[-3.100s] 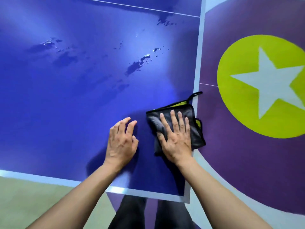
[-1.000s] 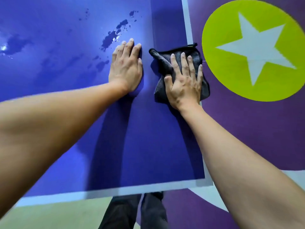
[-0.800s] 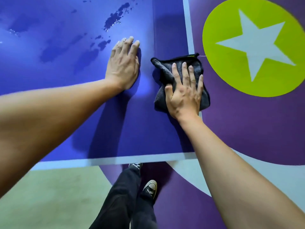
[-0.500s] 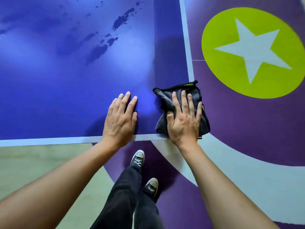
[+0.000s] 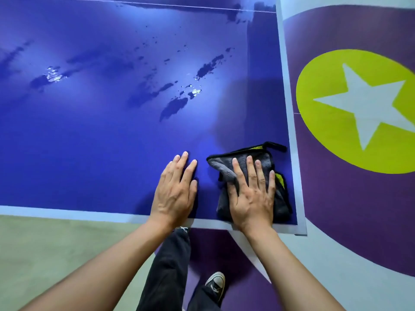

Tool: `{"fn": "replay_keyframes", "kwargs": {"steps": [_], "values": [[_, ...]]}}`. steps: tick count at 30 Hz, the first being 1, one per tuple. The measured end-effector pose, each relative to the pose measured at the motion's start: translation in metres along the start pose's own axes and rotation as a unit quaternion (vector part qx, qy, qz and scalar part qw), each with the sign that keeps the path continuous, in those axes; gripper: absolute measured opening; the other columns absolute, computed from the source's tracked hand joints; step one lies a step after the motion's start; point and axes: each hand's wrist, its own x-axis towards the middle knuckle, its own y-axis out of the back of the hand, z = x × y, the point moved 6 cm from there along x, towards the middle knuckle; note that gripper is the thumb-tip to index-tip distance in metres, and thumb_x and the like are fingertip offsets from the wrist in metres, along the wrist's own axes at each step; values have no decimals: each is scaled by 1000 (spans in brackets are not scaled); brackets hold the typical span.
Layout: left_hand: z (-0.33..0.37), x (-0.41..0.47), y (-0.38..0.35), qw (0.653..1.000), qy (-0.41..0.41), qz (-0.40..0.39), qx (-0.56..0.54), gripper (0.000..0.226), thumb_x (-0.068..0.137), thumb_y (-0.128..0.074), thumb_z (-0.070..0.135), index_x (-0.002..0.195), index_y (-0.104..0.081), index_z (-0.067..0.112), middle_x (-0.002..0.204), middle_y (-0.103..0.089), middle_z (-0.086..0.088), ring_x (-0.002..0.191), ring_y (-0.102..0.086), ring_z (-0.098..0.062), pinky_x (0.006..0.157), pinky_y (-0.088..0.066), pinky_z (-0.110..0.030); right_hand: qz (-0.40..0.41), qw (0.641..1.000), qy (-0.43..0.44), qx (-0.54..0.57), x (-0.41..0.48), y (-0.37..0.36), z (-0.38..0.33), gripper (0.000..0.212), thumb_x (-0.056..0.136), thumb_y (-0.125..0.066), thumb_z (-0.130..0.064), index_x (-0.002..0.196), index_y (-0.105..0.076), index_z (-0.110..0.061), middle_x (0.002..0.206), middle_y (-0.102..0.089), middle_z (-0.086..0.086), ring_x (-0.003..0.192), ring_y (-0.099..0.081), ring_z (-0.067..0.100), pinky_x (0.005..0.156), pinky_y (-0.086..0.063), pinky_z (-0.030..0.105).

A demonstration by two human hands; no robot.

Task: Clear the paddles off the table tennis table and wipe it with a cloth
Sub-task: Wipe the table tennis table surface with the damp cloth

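Observation:
The blue table tennis table (image 5: pixel 94 153) fills the upper left, its near right corner by my hands. A folded grey cloth (image 5: pixel 262 160) with black trim and a yellow-green underside lies on that corner. My right hand (image 5: pixel 252 196) presses flat on the cloth with straight fingers. My left hand (image 5: pixel 176 189) rests flat on the bare table just left of it. Wet patches (image 5: pixel 173 106) spread over the middle of the table. No paddle is in view.
White edge lines (image 5: pixel 289 113) border the table on the right and near sides. The floor to the right is purple with a yellow-green circle and white star (image 5: pixel 359 108). My legs and a black sneaker (image 5: pixel 215 282) stand below the table edge.
Both hands and the cloth slid from further up the table back toward the near edge. They sit at the near right corner now, as 0.5 s ago.

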Motion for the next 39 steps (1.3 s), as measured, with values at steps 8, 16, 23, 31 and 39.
{"fn": "replay_keyframes", "kwargs": {"steps": [8,16,23,31,39], "values": [[-41,134,13,1000,-9,-11,5,56,102,-29,31,148,-45,5,160,-34,-17,149,-31,-36,122,-25,-48,17,999,-41,3,144,-12,-16,60,103,-26,-55,160,-28,-37,169,-22,0,157,-16,21,127,-3,54],[-78,338,22,998,-53,10,19,50,105,-39,23,153,-37,7,161,-32,-15,151,-24,-34,124,-19,-44,25,997,-68,9,321,-22,-13,62,101,-21,-56,159,-29,-38,169,-24,0,157,-16,21,126,0,53],[-92,432,16,998,-50,-5,42,55,103,-32,26,156,-32,13,164,-28,-12,153,-21,-32,125,-13,-42,1,998,-55,-18,466,-30,3,62,100,-18,-57,160,-25,-41,170,-18,-2,158,-10,18,126,3,51],[-91,438,15,998,-45,2,34,58,99,-30,25,155,-35,13,163,-31,-11,152,-24,-31,124,-19,-45,-9,998,-61,-16,585,-34,14,57,103,-25,-53,160,-25,-41,170,-17,-1,158,-10,19,126,3,52],[-94,438,11,998,-54,13,21,56,100,-30,24,155,-35,12,163,-30,-11,153,-23,-30,125,-18,-45,-14,998,-59,-18,613,-36,12,57,104,-26,-50,160,-26,-38,171,-16,1,158,-9,21,126,3,52]]}}
